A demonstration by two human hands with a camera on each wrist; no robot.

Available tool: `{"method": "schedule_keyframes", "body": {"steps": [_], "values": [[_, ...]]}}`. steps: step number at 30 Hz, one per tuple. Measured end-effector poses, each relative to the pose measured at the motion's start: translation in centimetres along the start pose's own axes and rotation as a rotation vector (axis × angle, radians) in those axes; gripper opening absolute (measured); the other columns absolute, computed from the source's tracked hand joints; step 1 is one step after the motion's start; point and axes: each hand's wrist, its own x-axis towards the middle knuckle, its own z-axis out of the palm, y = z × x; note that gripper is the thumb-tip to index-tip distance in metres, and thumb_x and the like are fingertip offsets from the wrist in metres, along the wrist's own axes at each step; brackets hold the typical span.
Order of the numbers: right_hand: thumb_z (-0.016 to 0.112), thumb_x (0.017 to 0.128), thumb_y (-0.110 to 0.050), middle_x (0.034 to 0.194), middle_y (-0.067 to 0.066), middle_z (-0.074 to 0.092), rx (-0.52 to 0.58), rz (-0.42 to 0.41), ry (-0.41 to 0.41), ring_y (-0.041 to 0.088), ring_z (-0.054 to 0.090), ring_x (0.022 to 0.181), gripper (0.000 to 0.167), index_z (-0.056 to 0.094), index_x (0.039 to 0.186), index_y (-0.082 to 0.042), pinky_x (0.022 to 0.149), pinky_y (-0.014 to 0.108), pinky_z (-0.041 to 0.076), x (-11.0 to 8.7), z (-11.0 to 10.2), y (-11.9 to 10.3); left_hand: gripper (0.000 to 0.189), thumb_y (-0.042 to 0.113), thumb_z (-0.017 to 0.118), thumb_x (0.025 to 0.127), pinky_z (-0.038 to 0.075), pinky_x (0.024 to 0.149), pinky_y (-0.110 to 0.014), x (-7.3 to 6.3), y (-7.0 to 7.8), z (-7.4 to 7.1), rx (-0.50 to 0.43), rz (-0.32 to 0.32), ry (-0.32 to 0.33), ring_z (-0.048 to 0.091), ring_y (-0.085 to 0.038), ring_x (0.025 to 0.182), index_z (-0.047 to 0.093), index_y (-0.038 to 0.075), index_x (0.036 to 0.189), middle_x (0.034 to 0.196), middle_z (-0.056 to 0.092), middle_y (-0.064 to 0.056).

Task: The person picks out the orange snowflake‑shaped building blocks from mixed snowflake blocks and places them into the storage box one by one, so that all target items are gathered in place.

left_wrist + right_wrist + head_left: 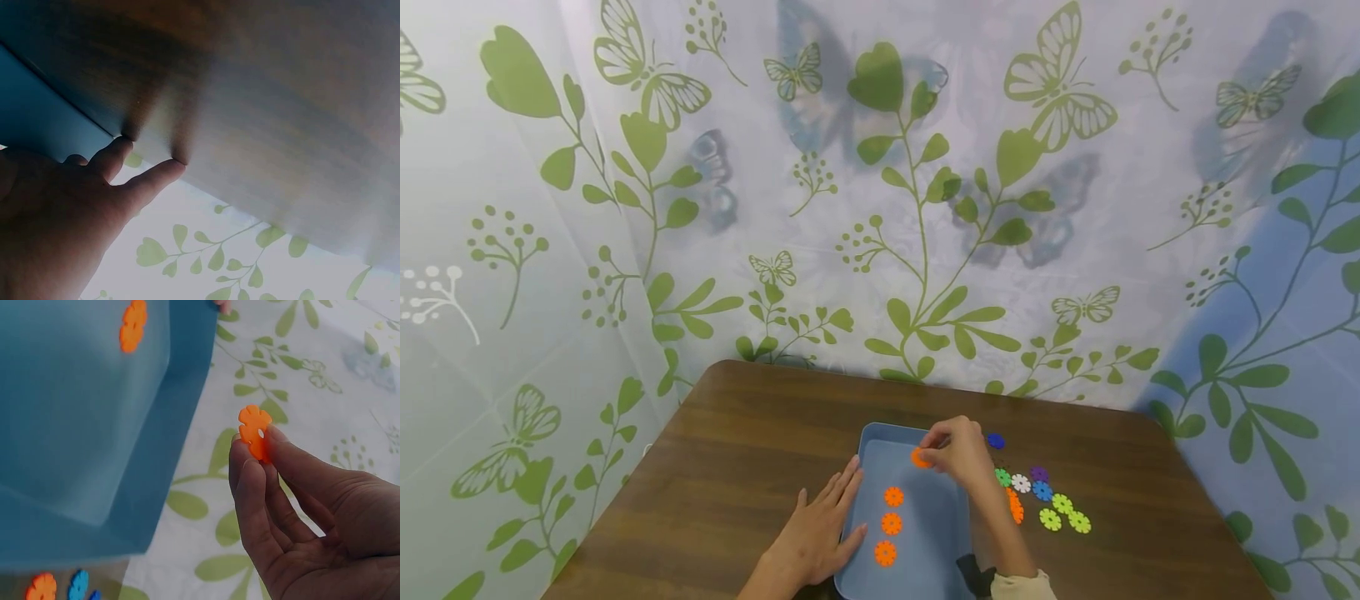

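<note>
A blue tray (917,500) lies on the brown table, with a column of three orange notched discs (891,524) along its left part. Between thumb and fingers, my right hand (958,454) pinches another orange notched disc (254,432) over the tray's far right part. My left hand (816,529) lies with fingers extended along the tray's left edge. In the left wrist view, two fingertips of the left hand (69,200) show beside the tray's blue side (44,106).
Right of the tray, several loose discs lie on the table (760,433): green (1003,477), white (1021,483), purple (1039,473), blue (1042,491), yellow-green (1050,520) and orange (1015,506). A patterned curtain (820,225) hangs behind the table.
</note>
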Motion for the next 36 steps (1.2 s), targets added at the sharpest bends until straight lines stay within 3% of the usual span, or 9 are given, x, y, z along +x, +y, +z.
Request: {"method": "schedule_keyframes", "body": {"steps": [10, 20, 29, 36], "values": [[0.084, 0.086, 0.009, 0.072, 0.005, 0.074, -0.040, -0.014, -0.073, 0.020, 0.070, 0.056, 0.011, 0.080, 0.081, 0.000, 0.054, 0.030, 0.059, 2.0, 2.3, 1.2, 0.077, 0.047, 0.054, 0.111, 0.038, 0.104, -0.085, 0.0, -0.4, 0.5, 0.017, 0.028, 0.029, 0.043, -0.045, 0.153, 0.027, 0.006, 0.170, 0.181, 0.018, -0.009], [0.088, 0.085, 0.004, 0.068, 0.005, 0.074, -0.094, 0.035, -0.079, 0.026, 0.072, 0.058, 0.015, 0.080, 0.075, -0.004, 0.053, 0.031, 0.057, 2.7, 4.4, 1.7, 0.077, 0.045, 0.055, 0.110, 0.038, 0.105, -0.084, -0.1, -0.2, 0.0, 0.020, 0.011, 0.006, 0.043, -0.044, 0.154, 0.028, 0.005, 0.170, 0.180, 0.020, -0.011], [0.087, 0.084, 0.001, 0.064, 0.002, 0.071, -0.221, 0.065, -0.124, 0.014, 0.061, 0.053, 0.017, 0.080, 0.072, -0.008, 0.052, 0.031, 0.050, 3.3, 5.3, 2.1, 0.077, 0.048, 0.055, 0.110, 0.038, 0.107, -0.082, -0.1, 0.1, -0.1, 0.038, -0.001, -0.005, 0.043, -0.041, 0.155, 0.030, 0.006, 0.170, 0.180, 0.020, -0.008], [0.086, 0.085, 0.002, 0.066, 0.000, 0.070, -0.270, 0.090, -0.153, 0.014, 0.063, 0.056, 0.016, 0.080, 0.074, -0.008, 0.053, 0.032, 0.052, 3.6, 5.9, 2.3, 0.078, 0.047, 0.055, 0.110, 0.038, 0.107, -0.083, 0.0, 0.2, -0.2, 0.032, -0.002, -0.005, 0.042, -0.041, 0.155, 0.029, 0.006, 0.170, 0.181, 0.020, -0.009]]}}
